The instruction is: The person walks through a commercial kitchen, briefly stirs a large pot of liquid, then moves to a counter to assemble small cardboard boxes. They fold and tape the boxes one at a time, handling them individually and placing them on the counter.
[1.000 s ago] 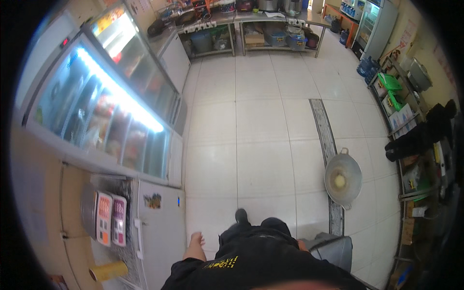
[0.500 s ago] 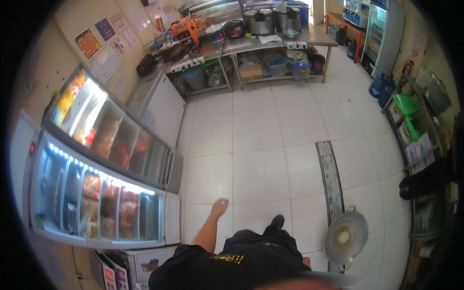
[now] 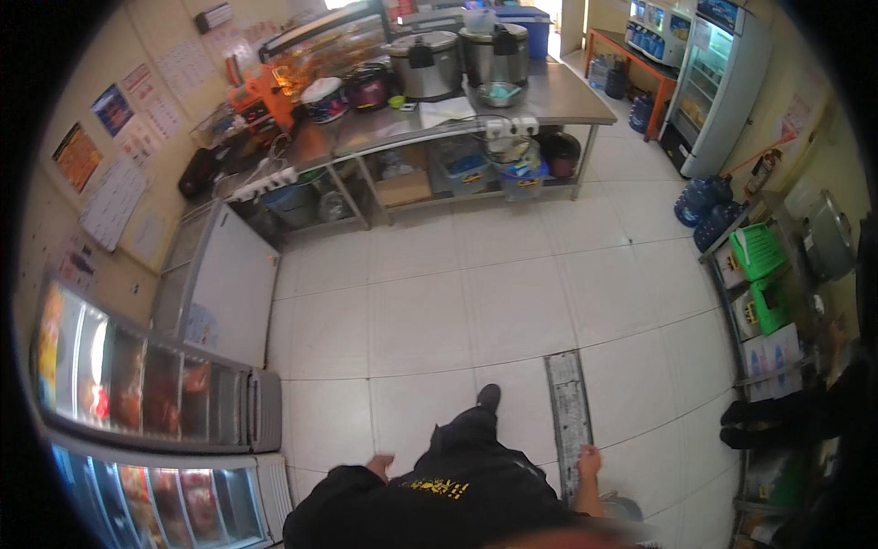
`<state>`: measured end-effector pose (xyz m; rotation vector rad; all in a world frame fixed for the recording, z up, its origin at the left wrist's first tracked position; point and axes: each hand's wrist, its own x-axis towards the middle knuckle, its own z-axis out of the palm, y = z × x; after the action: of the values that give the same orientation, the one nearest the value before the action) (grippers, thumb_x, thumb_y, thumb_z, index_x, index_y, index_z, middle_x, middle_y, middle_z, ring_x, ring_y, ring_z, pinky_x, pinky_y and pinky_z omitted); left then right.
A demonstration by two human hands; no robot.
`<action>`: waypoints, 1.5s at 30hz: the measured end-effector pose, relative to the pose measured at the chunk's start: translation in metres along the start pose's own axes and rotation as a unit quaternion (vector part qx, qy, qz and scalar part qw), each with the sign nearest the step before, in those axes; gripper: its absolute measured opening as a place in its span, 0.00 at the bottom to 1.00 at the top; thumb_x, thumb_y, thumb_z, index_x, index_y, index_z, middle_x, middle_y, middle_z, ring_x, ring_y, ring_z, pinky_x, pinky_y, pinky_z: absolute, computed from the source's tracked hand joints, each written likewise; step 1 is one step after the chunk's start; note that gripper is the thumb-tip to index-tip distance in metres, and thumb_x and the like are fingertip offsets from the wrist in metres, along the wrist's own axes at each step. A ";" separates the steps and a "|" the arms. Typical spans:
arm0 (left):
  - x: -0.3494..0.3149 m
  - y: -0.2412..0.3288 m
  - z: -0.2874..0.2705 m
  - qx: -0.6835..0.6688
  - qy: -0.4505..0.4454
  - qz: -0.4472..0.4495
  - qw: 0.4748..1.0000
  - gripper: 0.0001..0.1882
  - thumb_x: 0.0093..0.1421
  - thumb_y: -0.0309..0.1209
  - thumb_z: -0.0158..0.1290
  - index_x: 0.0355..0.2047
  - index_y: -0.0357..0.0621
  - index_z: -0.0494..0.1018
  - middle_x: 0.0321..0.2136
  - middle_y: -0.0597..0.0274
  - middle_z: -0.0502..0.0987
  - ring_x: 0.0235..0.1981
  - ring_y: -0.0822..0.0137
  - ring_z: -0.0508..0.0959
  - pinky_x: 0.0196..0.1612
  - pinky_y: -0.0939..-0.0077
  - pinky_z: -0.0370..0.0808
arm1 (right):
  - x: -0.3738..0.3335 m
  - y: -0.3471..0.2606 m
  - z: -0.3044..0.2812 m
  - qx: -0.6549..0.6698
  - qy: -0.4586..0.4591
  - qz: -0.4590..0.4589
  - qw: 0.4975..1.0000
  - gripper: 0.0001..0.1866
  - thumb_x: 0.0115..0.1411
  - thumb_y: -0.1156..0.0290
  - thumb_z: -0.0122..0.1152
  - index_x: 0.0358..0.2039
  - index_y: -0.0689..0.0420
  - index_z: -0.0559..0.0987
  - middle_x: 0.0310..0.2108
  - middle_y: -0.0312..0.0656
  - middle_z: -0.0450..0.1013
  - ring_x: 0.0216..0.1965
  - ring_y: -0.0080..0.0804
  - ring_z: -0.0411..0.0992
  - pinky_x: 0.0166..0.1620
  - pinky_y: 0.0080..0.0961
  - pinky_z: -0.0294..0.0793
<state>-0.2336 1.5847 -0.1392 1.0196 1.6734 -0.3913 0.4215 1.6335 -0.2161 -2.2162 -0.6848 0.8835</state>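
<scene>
My left hand hangs low beside my black shirt, partly hidden by it. Its visible fingers look loose, and nothing shows in them. My right hand is out at my right side, over the long grey strip set in the floor. Its fingers are slightly bent and apart, holding nothing that I can see. Closest to the right forearm is a metal wok on the floor, mostly covered by my arm and a blurred shape at the lower edge. Neither hand visibly touches anything. One dark shoe is stretched forward on the tiles.
Ahead stands a steel table with large cookers and a metal bowl. Lit glass display freezers and a white chest freezer line the left. A shelf rack with green baskets, water jugs and an upright fridge line the right.
I have moved forward, so the table looks nearer and the wok has slipped toward the lower edge. My left hand has swung back; my right hand has come forward into view.
</scene>
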 end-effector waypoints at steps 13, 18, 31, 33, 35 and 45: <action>0.300 0.857 -0.421 -0.445 0.209 0.160 0.856 0.31 0.64 0.52 0.52 0.62 0.48 0.69 0.63 0.50 0.69 0.64 0.47 0.68 0.59 0.41 0.69 | 0.311 -0.369 -0.023 0.290 -0.060 0.169 0.940 0.17 0.70 0.58 0.55 0.49 0.57 0.78 0.42 0.42 0.79 0.36 0.30 0.78 0.37 0.31 0.76; 0.352 1.072 -0.411 -0.623 0.007 -0.040 0.781 0.28 0.64 0.46 0.53 0.63 0.59 0.63 0.59 0.56 0.66 0.61 0.44 0.62 0.60 0.41 0.67 | 0.448 -0.679 -0.030 0.307 -0.443 -0.142 0.830 0.18 0.72 0.60 0.52 0.44 0.62 0.83 0.47 0.47 0.81 0.49 0.37 0.78 0.54 0.32 0.74; 0.525 1.540 -0.469 -0.612 -0.086 -0.093 0.781 0.29 0.69 0.43 0.45 0.69 0.57 0.57 0.66 0.57 0.64 0.68 0.52 0.62 0.62 0.44 0.66 | 0.820 -1.028 -0.050 0.146 -0.554 -0.228 0.787 0.14 0.69 0.66 0.61 0.48 0.62 0.83 0.44 0.41 0.82 0.47 0.26 0.77 0.54 0.26 0.74; 0.549 1.604 -0.500 -0.615 -0.112 -0.074 0.777 0.31 0.69 0.43 0.45 0.71 0.58 0.55 0.69 0.56 0.62 0.70 0.52 0.60 0.64 0.44 0.65 | 0.876 -1.080 -0.046 0.115 -0.552 -0.258 0.785 0.15 0.69 0.65 0.61 0.50 0.61 0.83 0.46 0.42 0.81 0.48 0.28 0.76 0.54 0.27 0.73; 0.573 1.677 -0.537 -0.618 -0.144 -0.059 0.771 0.32 0.70 0.44 0.46 0.72 0.58 0.54 0.69 0.57 0.61 0.71 0.51 0.58 0.65 0.45 0.64 | 0.927 -1.130 -0.038 0.090 -0.551 -0.285 0.779 0.16 0.68 0.65 0.62 0.51 0.61 0.82 0.49 0.42 0.80 0.49 0.30 0.76 0.55 0.27 0.73; 0.752 1.898 -0.788 -0.763 -0.082 -0.026 0.641 0.23 0.67 0.45 0.51 0.62 0.66 0.68 0.60 0.60 0.69 0.64 0.49 0.63 0.64 0.43 0.65 | 1.250 -1.350 0.020 0.035 -0.651 -0.297 0.698 0.20 0.65 0.65 0.66 0.54 0.60 0.79 0.54 0.47 0.77 0.58 0.37 0.73 0.63 0.33 0.67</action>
<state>0.7284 3.5501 -0.0941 -0.3735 1.1980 0.8426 0.9017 3.3482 0.2486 -0.7923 -1.7791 1.9670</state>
